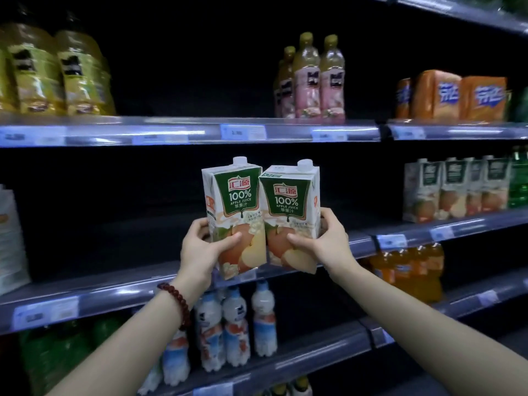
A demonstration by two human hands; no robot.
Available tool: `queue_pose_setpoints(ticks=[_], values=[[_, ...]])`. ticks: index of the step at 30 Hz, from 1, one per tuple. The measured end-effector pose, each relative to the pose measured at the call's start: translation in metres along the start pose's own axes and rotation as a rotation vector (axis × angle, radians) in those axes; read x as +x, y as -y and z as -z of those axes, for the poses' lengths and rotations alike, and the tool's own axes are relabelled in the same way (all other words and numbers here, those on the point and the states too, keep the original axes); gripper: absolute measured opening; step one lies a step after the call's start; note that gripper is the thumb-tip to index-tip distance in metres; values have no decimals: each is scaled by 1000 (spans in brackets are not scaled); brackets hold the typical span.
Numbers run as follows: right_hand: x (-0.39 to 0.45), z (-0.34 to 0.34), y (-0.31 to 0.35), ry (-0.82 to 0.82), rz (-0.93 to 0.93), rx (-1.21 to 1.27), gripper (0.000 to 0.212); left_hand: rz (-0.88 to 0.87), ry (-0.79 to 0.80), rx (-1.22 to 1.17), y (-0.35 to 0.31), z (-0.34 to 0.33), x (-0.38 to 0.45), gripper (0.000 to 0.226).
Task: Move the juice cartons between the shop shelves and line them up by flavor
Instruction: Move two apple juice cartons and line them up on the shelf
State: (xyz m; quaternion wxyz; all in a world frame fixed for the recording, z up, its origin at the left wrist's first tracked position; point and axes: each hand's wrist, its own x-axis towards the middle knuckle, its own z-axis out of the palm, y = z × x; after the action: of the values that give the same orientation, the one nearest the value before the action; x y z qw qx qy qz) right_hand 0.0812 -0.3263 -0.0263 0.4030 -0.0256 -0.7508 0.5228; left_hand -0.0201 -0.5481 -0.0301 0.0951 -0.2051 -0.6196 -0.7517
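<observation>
Left hand (200,252): grip wrapped round the lower part of the left apple juice carton (233,215).
Right hand (325,241): grip likewise grasping the right apple juice carton (290,215).
Both cartons: upright, long axis vertical, sides touching, caps up, held just above the front edge of the middle shelf (114,287).
Shelf beyond: dark bare stretch directly behind.
Farther right, same level: row of similar cartons (454,190), well apart, nearer the right hand.

Two apple juice cartons (261,215) upright, touching, above middle shelf (114,284).
</observation>
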Motion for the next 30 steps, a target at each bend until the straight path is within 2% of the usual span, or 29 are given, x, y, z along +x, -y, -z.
queue_pose_setpoints(ticks=[4, 9, 13, 20, 30], values=[[7, 69, -16, 13, -10, -2, 65, 36, 22, -42, 10, -67, -18, 79], [14, 142, -35, 46, -28, 9, 60, 94, 15, -82, 24, -142, -38, 63], [20, 179, -49, 43, -62, -3, 62, 166, 23, -111, 32, -185, -45, 61], [45, 212, -79, 6, -95, 9, 60, 200, 48, -133, 45, -234, -28, 52], [125, 223, -121, -38, -91, 18, 56, 233, 141, -219, 52, -289, 59, 48]])
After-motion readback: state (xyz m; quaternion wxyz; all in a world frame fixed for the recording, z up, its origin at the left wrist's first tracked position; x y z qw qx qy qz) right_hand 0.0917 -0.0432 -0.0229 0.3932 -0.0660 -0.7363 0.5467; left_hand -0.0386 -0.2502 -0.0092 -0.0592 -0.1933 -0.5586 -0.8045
